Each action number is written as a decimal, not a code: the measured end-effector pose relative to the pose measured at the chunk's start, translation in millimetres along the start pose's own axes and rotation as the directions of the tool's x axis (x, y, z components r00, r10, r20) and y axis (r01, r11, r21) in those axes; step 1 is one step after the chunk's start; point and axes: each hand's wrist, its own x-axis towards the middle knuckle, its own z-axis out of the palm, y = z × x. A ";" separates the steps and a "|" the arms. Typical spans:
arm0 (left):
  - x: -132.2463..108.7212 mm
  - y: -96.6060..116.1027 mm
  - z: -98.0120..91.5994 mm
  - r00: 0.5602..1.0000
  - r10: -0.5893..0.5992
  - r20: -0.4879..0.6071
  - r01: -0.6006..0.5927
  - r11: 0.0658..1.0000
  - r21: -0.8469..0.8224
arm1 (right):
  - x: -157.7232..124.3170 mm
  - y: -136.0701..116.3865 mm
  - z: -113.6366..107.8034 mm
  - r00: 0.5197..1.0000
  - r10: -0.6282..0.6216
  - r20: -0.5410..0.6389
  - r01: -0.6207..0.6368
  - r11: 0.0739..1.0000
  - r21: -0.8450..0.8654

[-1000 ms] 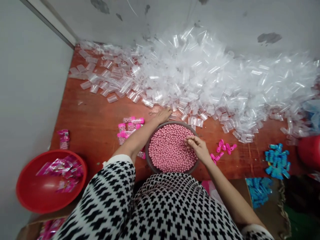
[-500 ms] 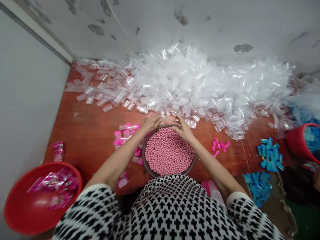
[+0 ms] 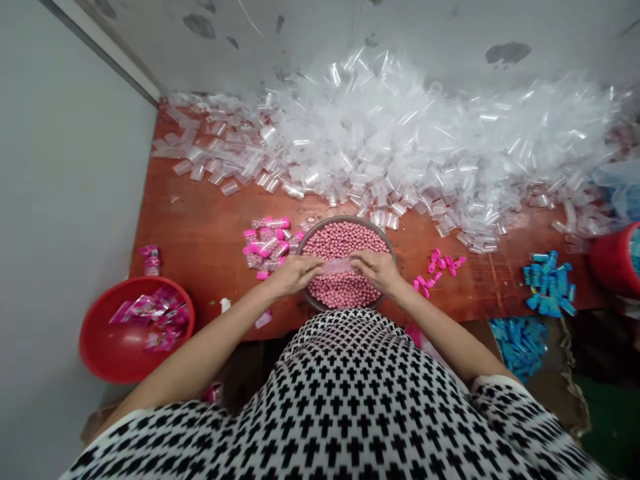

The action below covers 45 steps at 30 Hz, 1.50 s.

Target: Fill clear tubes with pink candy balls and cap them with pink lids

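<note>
Hands first: I see my left hand (image 3: pixel 293 275) and right hand (image 3: pixel 376 270) drawn in toward each other over the bowl (image 3: pixel 387 243) of pink beads (image 3: pixel 340 241), each pinching one end of a clear tube (image 3: pixel 337 267) that lies level between them, just above the bead surface. By my reckoning the work is at an early stage: only a small cluster of filled, pink-capped tubes (image 3: pixel 265 245) lies just left of the bowl, while a huge heap of empty clear tubes (image 3: pixel 410 140) covers the far side of the worktop (image 3: pixel 200 227) along the wall. The bowl looks nearly full, and a handful of loose pink caps (image 3: pixel 440 265) waits just right of it. The bowl sits near the worktop's near edge, close to my body, so there is little room toward me. Open board lies to the left, between the filled cluster and the wall; beyond that edge a red basin (image 3: pixel 100 347) holds pink packets. Blue pieces (image 3: pixel 549 292) lie well to the right.
</note>
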 end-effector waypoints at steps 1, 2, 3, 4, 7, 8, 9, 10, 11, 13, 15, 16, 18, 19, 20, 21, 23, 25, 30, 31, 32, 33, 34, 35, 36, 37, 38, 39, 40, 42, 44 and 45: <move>-11.6 -0.9 -7.5 0.996 -0.084 -0.019 0.084 0.996 -0.027 | -3.7 1.8 -12.8 0.995 0.041 -0.085 -0.042 0.999 -0.004; -21.6 -1.6 -13.5 0.985 -0.168 -0.042 0.165 0.985 -0.053 | -5.4 4.2 -25.1 0.980 0.101 -0.170 -0.097 0.995 0.031; -28.8 -1.5 -16.9 0.972 -0.228 -0.061 0.224 0.972 -0.068 | -4.8 6.9 -35.0 0.964 0.132 -0.232 -0.123 0.991 0.056; -32.2 -0.3 -17.2 0.965 -0.252 -0.074 0.248 0.967 -0.061 | -2.2 9.3 -41.0 0.960 0.140 -0.242 -0.132 0.990 0.050; -19.3 9.2 1.3 0.982 -0.186 -0.023 0.187 0.982 0.041 | 13.5 11.7 -33.8 0.985 0.057 -0.162 -0.069 0.995 -0.073; -9.5 13.1 11.9 0.986 -0.167 0.005 0.165 0.979 0.117 | 18.5 11.6 -26.3 0.990 0.023 -0.137 -0.038 0.993 -0.112; 1.2 16.6 23.3 0.986 -0.162 0.034 0.151 0.965 0.216 | 21.9 12.1 -18.9 0.992 -0.005 -0.124 -0.012 0.990 -0.138; 11.7 19.6 34.8 0.983 -0.174 0.065 0.145 0.935 0.324 | 23.0 13.7 -13.0 0.993 -0.020 -0.115 0.002 0.988 -0.157; 21.6 21.8 46.2 0.977 -0.188 0.100 0.130 0.897 0.422 | 21.0 16.8 -9.2 0.993 -0.023 -0.112 0.005 0.987 -0.163; 38.7 24.1 67.4 0.961 -0.203 0.187 0.068 0.832 0.551 | 7.6 27.1 -7.8 0.992 0.012 -0.128 -0.030 0.990 -0.137; 53.1 24.3 87.2 0.939 -0.187 0.288 -0.014 0.817 0.577 | -16.3 40.9 -10.1 0.981 0.096 -0.168 -0.105 0.994 -0.043; 59.5 23.9 96.5 0.930 -0.176 0.324 -0.042 0.822 0.568 | -30.5 48.2 -10.9 0.970 0.151 -0.191 -0.148 0.989 0.029; 69.8 22.3 113.5 0.922 -0.204 0.329 -0.011 0.836 0.549 | -59.7 62.9 -11.1 0.938 0.259 -0.229 -0.222 0.959 0.176; 73.0 20.7 120.6 0.925 -0.229 0.303 0.036 0.847 0.530 | -73.6 70.4 -11.4 0.920 0.301 -0.252 -0.247 0.943 0.224; 74.5 18.3 126.4 0.932 -0.247 0.264 0.090 0.866 0.492 | -86.6 78.2 -12.5 0.900 0.333 -0.281 -0.269 0.932 0.242; 74.3 15.0 130.8 0.942 -0.254 0.218 0.143 0.894 0.424 | -98.4 86.4 -15.2 0.877 0.361 -0.317 -0.304 0.928 0.216; 69.0 6.4 135.5 0.965 -0.236 0.112 0.211 0.957 0.200 | -117.9 104.2 -26.3 0.819 0.409 -0.404 -0.408 0.908 0.093; 59.7 -2.3 136.4 0.977 -0.214 0.020 0.215 0.973 -0.079 | -130.3 122.9 -44.3 0.754 0.449 -0.480 -0.524 0.851 -0.028; 41.2 -5.5 134.8 0.974 -0.209 -0.089 0.138 0.856 -0.498 | -125.2 161.2 -90.3 0.661 0.470 -0.585 -0.680 0.705 -0.201; 39.6 -2.8 134.4 0.974 -0.203 -0.098 0.124 0.846 -0.518 | -120.1 166.2 -95.9 0.664 0.466 -0.585 -0.691 0.681 -0.242; 38.6 0.2 133.9 0.974 -0.203 -0.102 0.120 0.840 -0.529 | -114.8 170.4 -100.0 0.674 0.462 -0.577 -0.692 0.668 -0.273; 37.9 3.4 133.3 0.972 -0.213 -0.103 0.125 0.831 -0.543 | -109.9 174.1 -103.1 0.701 0.455 -0.550 -0.680 0.660 -0.321; 37.6 6.3 132.6 0.967 -0.232 -0.103 0.135 0.814 -0.566 | -105.7 177.4 -105.6 0.749 0.441 -0.495 -0.648 0.644 -0.406; 37.4 9.2 132.0 0.961 -0.258 -0.105 0.146 0.787 -0.599 | -102.6 180.3 -107.9 0.804 0.425 -0.416 -0.593 0.619 -0.515; 37.4 11.9 131.4 0.952 -0.286 -0.106 0.155 0.752 -0.641 | -100.4 183.1 -110.2 0.852 0.411 -0.323 -0.519 0.585 -0.623; 37.4 14.7 130.9 0.944 -0.313 -0.104 0.160 0.710 -0.686 | -99.1 185.6 -112.9 0.886 0.403 -0.230 -0.435 0.547 -0.715; 37.5 17.8 130.5 0.938 -0.332 -0.098 0.162 0.669 -0.725 | -98.4 188.0 -115.9 0.904 0.399 -0.154 -0.359 0.512 -0.780; 37.7 21.1 130.2 0.935 -0.345 -0.083 0.164 0.629 -0.760 | -98.0 190.1 -119.1 0.912 0.397 -0.104 -0.307 0.490 -0.816; 38.0 24.7 130.0 0.933 -0.356 -0.063 0.170 0.585 -0.793 | -97.4 192.0 -122.3 0.915 0.394 -0.086 -0.287 0.488 -0.825; 38.9 32.4 129.5 0.927 -0.375 -0.016 0.183 0.488 -0.853 | -95.2 194.1 -127.1 0.923 0.378 -0.071 -0.264 0.488 -0.832; 40.1 39.4 128.9 0.921 -0.389 0.022 0.191 0.401 -0.896 | -91.0 191.6 -127.2 0.933 0.351 -0.076 -0.247 0.474 -0.845; 40.6 42.3 128.8 0.919 -0.392 0.030 0.190 0.376 -0.907 | -88.3 187.1 -124.7 0.940 0.321 -0.112 -0.264 0.484 -0.834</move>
